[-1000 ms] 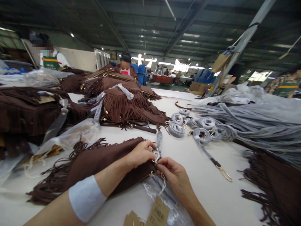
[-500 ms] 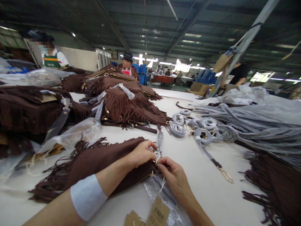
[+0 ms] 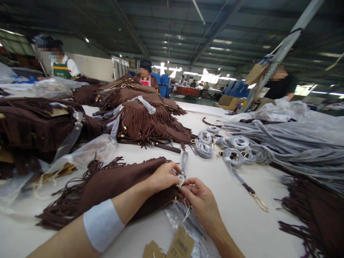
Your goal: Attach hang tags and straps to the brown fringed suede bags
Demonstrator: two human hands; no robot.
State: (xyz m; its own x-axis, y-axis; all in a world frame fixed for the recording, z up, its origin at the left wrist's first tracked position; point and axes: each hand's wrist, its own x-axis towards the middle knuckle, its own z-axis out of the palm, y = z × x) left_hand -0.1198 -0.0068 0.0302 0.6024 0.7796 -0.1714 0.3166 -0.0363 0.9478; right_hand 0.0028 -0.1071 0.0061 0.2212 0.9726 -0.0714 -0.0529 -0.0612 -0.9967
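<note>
A brown fringed bag (image 3: 113,182) lies flat on the white table, its fringe spread to the left. My left hand (image 3: 163,176) rests over the bag's right end, thumb and fingers pinched at a loop of white tag string (image 3: 181,180). From the right, my right hand (image 3: 201,200) pinches the same string close by. The string runs down to a brown cardboard tag (image 3: 180,244) with a barcode. A plastic-wrapped strap piece (image 3: 184,163) sticks up just beyond my fingers, which partly hide the metal fitting there. Clear plastic (image 3: 174,218) lies under the string.
Piled fringed bags (image 3: 145,118) stand ahead, more bags (image 3: 34,129) at left. Coiled wrapped straps (image 3: 203,149) and a heap of grey-wrapped straps (image 3: 282,143) lie to the right. Another brown fringed piece (image 3: 322,211) is at the right edge. Co-workers (image 3: 63,68) stand beyond the table.
Both hands stay at the same spot, with small finger movements at the string loop. The view has shifted slightly. A person at the far right has come further into sight behind the post.
</note>
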